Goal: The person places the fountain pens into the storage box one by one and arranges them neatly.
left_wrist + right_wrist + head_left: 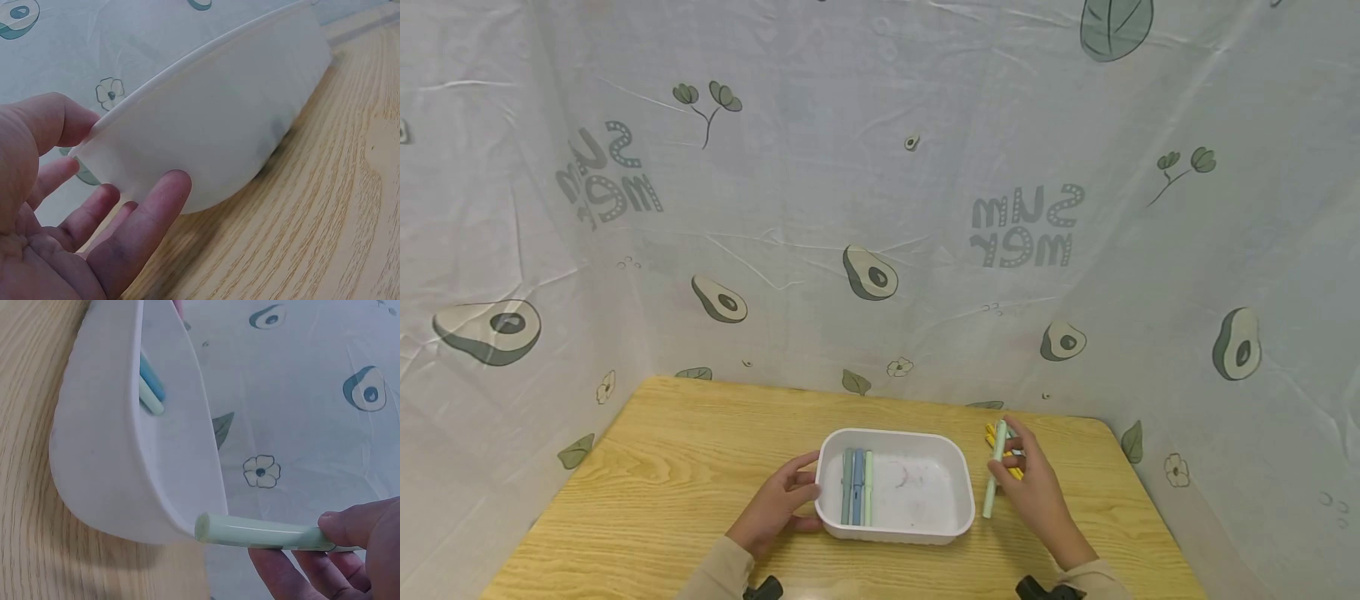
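A white plastic basin stands on the wooden table, with several capped pens in grey-green, blue and pale green lying side by side at its left end. My left hand rests against the basin's left outer side; in the left wrist view its spread fingertips touch the wall and rim. Beyond the basin's right side, my right hand pinches a pale green pen between thumb and fingers. That pen's free end points toward the near edge of the table. Yellow pens lie partly hidden behind the right hand.
The wooden table extends on both sides of the basin. A pale curtain printed with avocados and leaves hangs along the table's back and sides. Two black objects show at the bottom edge near the wrists.
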`<state>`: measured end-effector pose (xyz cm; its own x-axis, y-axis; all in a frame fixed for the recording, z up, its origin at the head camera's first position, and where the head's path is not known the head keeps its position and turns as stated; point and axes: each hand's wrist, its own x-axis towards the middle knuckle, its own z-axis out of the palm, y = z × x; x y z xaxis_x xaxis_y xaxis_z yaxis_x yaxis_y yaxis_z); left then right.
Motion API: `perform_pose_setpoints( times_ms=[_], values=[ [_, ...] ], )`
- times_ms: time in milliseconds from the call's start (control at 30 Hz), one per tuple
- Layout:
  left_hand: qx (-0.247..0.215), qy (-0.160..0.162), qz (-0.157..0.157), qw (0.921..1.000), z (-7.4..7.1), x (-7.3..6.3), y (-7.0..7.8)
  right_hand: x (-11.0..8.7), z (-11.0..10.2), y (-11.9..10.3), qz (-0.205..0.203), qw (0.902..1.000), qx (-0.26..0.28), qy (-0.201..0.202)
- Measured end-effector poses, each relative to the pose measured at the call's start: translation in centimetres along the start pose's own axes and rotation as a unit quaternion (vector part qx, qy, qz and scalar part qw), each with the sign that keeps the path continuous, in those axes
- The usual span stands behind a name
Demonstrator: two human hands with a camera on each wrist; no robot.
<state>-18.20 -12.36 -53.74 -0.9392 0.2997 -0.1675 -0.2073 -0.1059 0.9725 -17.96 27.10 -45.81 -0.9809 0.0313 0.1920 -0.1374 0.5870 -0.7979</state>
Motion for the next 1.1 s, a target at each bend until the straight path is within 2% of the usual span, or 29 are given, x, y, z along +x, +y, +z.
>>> perform_pose_setpoints(
  times_ms=[267,567,833,1100],
  values=[
    [0.012,0.0,0.004,0.9999,-0.2,0.2,-0.2,-0.2,0.8,-2.0,0.004,0.9976,0.065,-0.023],
    [0.01,0.003,0.0,0.9999,-0.4,0.3,-0.3,0.4,2.8,-2.9,0.034,0.9933,0.1,-0.048],
    [0.0,0.002,0.001,1.0,-0.3,0.0,-0.4,0.5,5.4,-4.0,0.054,0.9963,0.048,-0.047],
    [-0.005,-0.001,0.006,1.0,-0.2,0.0,-0.4,0.3,7.3,-4.3,0.039,0.9969,0.037,-0.057]
  ],
)
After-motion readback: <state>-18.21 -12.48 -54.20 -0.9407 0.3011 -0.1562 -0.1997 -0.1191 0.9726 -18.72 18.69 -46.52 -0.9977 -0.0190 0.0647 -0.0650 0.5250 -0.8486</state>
